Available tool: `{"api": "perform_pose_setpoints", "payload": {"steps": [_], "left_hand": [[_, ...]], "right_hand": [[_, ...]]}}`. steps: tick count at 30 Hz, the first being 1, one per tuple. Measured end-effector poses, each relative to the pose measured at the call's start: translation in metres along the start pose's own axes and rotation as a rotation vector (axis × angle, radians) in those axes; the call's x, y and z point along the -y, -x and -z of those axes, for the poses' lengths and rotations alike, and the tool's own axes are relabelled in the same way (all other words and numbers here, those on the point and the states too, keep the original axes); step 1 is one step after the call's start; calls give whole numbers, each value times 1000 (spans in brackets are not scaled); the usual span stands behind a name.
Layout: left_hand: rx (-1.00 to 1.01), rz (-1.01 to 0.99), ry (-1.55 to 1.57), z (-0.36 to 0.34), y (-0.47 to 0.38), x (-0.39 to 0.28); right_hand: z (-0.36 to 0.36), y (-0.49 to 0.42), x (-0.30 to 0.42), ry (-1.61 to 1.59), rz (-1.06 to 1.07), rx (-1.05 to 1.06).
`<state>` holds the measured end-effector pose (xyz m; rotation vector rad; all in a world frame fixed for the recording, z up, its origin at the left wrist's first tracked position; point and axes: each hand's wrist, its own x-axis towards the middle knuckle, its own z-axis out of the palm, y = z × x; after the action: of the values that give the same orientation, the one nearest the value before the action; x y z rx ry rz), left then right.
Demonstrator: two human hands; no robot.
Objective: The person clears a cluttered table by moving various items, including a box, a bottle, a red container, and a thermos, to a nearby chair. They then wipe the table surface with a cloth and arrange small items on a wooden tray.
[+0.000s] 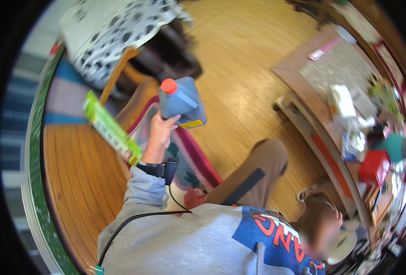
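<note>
My left hand (161, 132) grips a squarish plastic jug (185, 99) near its lower edge. The jug has a blue-grey body, an orange-red screw cap and a yellow label, and it is held tilted above the floor. Beside my left wrist, a long green-and-white carton (111, 132) bearing writing extends over the slatted wooden seat (82, 175). A black device with a cable is strapped to that wrist. On the far right, only a few fingers of what seems to be my right hand (339, 218) show by my leg; a blurred patch hides the rest.
A wooden desk (292, 65) on the right bears tissues, a red box (374, 166), a teal cap-like item (395, 147) and clutter. Upper left stands a dark armchair (168, 51) partly under a spotted cloth (120, 31). A patterned rug (199, 158) lies below my hand.
</note>
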<state>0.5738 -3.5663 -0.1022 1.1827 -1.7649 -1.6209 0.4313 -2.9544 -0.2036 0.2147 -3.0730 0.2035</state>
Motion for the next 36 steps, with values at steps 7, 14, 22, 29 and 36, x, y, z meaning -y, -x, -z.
{"api": "perform_pose_setpoints", "payload": {"steps": [7, 14, 22, 29, 36], "left_hand": [[-349, 43, 132, 134, 32, 42], [-621, 54, 195, 206, -15, 103], [-612, 119, 380, 276, -39, 144], [-470, 222, 201, 305, -35, 141], [-506, 319, 86, 308, -11, 142]], "right_hand": [[7, -25, 38, 176, -22, 184], [5, 4, 18, 194, -18, 182], [2, 14, -7, 165, -53, 203], [2, 10, 0, 175, -55, 220], [-7, 11, 6, 143, 7, 125]]}}
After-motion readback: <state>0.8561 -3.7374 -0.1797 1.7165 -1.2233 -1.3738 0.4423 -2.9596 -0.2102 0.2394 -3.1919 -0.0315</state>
